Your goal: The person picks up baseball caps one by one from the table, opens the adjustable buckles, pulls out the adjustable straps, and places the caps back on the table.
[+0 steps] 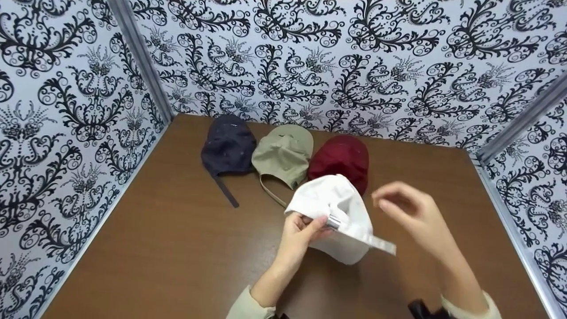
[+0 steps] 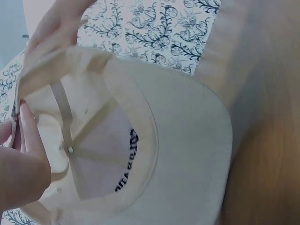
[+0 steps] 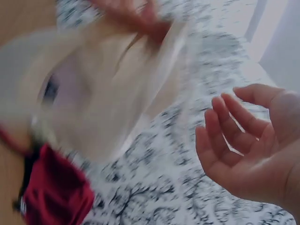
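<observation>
A white baseball cap [image 1: 330,195] is held above the table, its brim pointing down toward the person. My left hand [image 1: 299,235] pinches the cap's back edge beside a metal buckle [image 1: 333,221], thumb outside and fingers inside. The cap's strap [image 1: 383,244] sticks out loose to the right. In the left wrist view the cap's inside and the underside of its brim [image 2: 192,140] show, with dark lettering on the front panel. My right hand [image 1: 416,210] hovers to the right of the cap, apart from it, fingers loosely curved and holding nothing; the right wrist view shows its spread fingers [image 3: 229,126].
Along the back of the brown table [image 1: 199,257] lie a navy cap [image 1: 228,146], an olive cap [image 1: 283,153] and a dark red cap [image 1: 343,157], side by side. The red one is partly behind the white cap. Patterned walls [image 1: 310,62] enclose the table.
</observation>
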Motion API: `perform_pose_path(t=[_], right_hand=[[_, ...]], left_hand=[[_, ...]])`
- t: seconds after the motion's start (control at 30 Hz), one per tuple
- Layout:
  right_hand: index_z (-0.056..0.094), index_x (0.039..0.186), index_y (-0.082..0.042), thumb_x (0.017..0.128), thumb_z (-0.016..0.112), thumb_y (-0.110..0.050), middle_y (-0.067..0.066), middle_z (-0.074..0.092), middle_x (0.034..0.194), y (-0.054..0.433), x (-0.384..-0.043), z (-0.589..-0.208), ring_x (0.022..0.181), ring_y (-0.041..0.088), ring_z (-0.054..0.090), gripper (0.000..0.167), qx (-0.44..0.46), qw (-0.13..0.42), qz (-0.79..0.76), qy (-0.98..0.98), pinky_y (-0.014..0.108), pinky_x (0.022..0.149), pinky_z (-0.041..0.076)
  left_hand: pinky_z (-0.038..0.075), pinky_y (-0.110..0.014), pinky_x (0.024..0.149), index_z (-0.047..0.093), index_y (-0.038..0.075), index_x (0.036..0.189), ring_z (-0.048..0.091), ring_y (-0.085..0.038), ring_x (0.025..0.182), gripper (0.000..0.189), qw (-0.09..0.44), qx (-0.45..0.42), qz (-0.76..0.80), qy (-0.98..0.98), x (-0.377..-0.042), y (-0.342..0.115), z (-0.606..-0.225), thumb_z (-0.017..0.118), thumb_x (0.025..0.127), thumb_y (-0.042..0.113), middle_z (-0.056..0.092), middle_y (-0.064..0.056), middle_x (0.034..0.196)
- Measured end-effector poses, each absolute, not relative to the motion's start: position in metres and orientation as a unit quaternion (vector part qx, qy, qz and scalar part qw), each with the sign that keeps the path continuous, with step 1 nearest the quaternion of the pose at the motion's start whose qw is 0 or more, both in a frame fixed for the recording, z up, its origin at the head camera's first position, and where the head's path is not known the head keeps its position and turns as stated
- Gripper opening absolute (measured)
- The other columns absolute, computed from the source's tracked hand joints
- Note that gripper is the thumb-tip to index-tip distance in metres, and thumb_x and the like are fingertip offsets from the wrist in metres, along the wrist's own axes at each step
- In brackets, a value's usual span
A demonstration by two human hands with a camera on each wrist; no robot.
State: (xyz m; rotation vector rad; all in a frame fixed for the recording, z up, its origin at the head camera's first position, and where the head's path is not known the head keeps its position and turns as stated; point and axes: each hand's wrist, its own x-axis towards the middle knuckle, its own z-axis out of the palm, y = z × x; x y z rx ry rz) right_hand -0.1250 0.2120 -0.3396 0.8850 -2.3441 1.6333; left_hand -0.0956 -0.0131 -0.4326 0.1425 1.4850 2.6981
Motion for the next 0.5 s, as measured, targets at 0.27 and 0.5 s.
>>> perform_pose_path(t=[0.27,0.5], right_hand=[[0.067,0.109,0.002,0.084,0.049,0.026,0.012,0.069,0.103,0.203,-0.088,-0.392,0.1,0.019,0.065,0.039,0.509,-0.048,0.567,-0.646,0.028,0.089,0.053],[0.055,0.128,0.003,0.101,0.045,0.003,-0.002,0.07,0.115,0.157,-0.079,-0.448,0.104,0.01,0.068,0.029,0.235,-0.074,0.734,-0.632,0.027,0.091,0.057]], left_hand=[[0.061,-0.028,0.08,0.051,-0.005,0.114,0.07,-0.01,0.086,0.025,-0.002,0.018,0.893,0.45,-0.095,-0.011,-0.431,0.064,0.092,0.0,0.067,0.0,0.096],[0.06,-0.025,0.081,0.048,-0.006,0.121,0.068,-0.01,0.088,0.031,0.004,0.009,0.903,0.429,-0.088,-0.006,-0.432,0.061,0.094,0.0,0.065,-0.002,0.101]])
